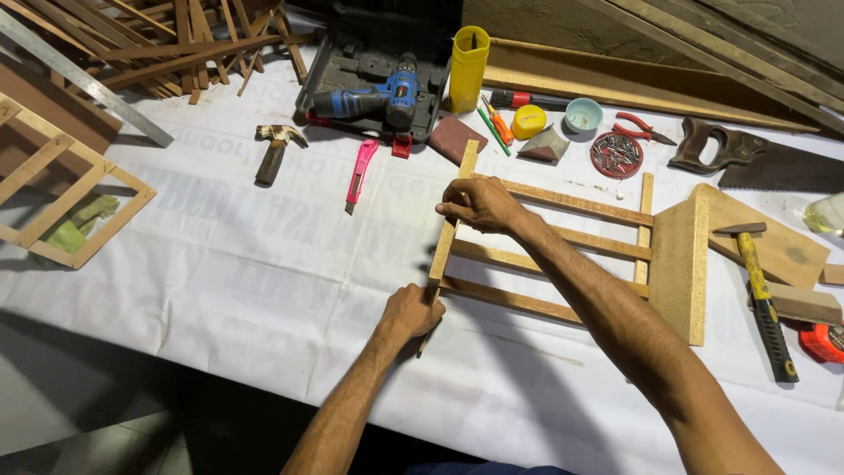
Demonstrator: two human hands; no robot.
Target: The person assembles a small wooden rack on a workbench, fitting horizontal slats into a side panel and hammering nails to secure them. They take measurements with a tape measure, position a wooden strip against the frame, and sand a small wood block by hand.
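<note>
I see the tabletop [220,264] under a white printed sheet filling most of the frame. At centre right lies the wooden slat frame [545,251], its long rail running from upper centre down toward the lower middle. My right hand [479,204] reaches in from the lower right, arm stretched across the slats, fingers closed on the rail near its upper end. My left hand [409,312] comes up from the bottom edge and grips the same rail at its lower end, so the two hands sit apart along it. A plywood board [681,264] touches the frame's right side. Further up lie a blue drill [374,95], a yellow tube [468,54], a claw hammer [274,149] and a pink cutter [360,173].
</note>
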